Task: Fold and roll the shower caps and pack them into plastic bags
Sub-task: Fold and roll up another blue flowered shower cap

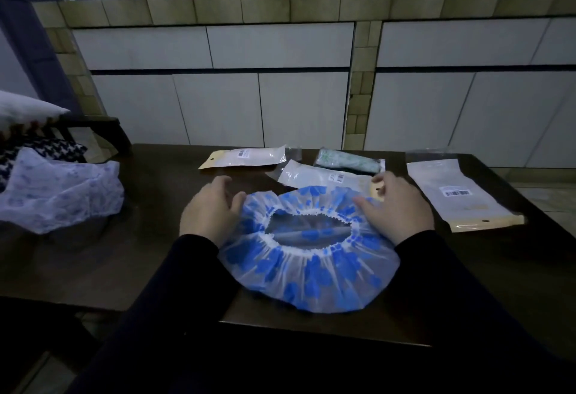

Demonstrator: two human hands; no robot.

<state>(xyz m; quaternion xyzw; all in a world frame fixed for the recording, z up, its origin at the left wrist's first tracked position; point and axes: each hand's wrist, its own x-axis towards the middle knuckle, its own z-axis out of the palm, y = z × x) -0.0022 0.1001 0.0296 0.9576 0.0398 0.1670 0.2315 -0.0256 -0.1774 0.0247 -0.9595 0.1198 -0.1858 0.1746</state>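
Shower cap point(308, 250) on table point(149, 262), 4 bags point(461, 194) behind.

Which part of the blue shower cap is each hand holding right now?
The left hand and right hand are at opposite side edges of the blue shower cap, which lies flat; whether either has a true grip cannot be told.

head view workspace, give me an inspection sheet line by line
surface: dark brown wooden table, its near edge in view.
job's things: translucent shower cap with blue blotches lies spread flat, elastic opening up; three flat clear plastic bags with barcode labels; one bag holding a rolled green-patterned cap.
clutter: crumpled pale blue-printed plastic sheet at the table's left edge.
hands: left hand and right hand rest on opposite sides of the cap, fingers fairly straight.
cables: nothing seen.
surroundings: tiled wall; white cushion at left.
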